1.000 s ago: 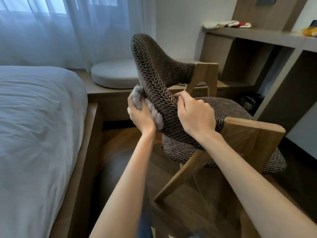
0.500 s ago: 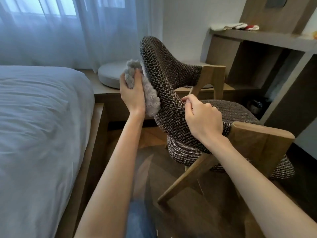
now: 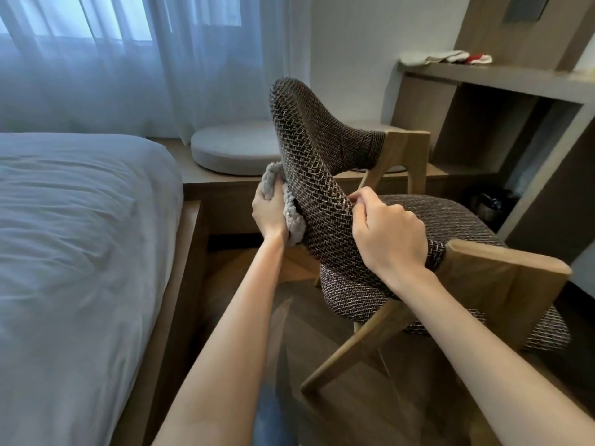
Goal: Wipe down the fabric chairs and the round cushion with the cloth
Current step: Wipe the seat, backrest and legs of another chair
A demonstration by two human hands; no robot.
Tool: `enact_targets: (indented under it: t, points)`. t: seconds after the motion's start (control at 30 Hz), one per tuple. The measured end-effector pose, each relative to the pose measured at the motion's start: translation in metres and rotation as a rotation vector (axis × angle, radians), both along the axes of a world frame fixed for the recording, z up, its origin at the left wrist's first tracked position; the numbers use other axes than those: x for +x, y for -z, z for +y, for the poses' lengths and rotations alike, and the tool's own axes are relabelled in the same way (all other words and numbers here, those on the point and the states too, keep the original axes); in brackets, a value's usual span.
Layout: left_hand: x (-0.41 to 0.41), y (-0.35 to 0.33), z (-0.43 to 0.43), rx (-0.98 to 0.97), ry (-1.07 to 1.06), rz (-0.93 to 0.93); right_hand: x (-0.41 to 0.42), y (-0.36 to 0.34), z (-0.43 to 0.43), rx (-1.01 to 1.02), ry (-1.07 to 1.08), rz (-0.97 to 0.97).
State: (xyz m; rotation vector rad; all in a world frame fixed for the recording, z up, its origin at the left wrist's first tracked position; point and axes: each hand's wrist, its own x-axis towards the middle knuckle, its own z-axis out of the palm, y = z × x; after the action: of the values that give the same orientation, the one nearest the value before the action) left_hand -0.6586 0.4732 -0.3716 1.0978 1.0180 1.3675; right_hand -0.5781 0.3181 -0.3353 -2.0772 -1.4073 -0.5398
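Clutching one cloth in left hand, right hand fingers clamped on one chair

A white-sheeted bed sits in a wooden frame. Behind it hang sheer curtains; well to its right, a shelf carries folded linens (white and red).

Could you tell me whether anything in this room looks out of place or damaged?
Nothing looks damaged or spilled. The chair looks intact; the left hand holds the cloth against its backrest and the right hand grips that backrest. Only a crumpled white-and-red bundle lies loosely on the shelf.
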Motion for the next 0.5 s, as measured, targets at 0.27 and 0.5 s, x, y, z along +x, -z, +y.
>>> enact_targets:
  t: [0.27,0.5]
  points:
    - [-0.005,0.045,-0.015,-0.083,0.062,0.006,0.003,-0.002,0.0,-0.021,-0.031,0.041]
    - [0.014,-0.007,-0.083,0.095,-0.277,-0.165,0.014,-0.01,-0.001,-0.066,-0.119,0.256]
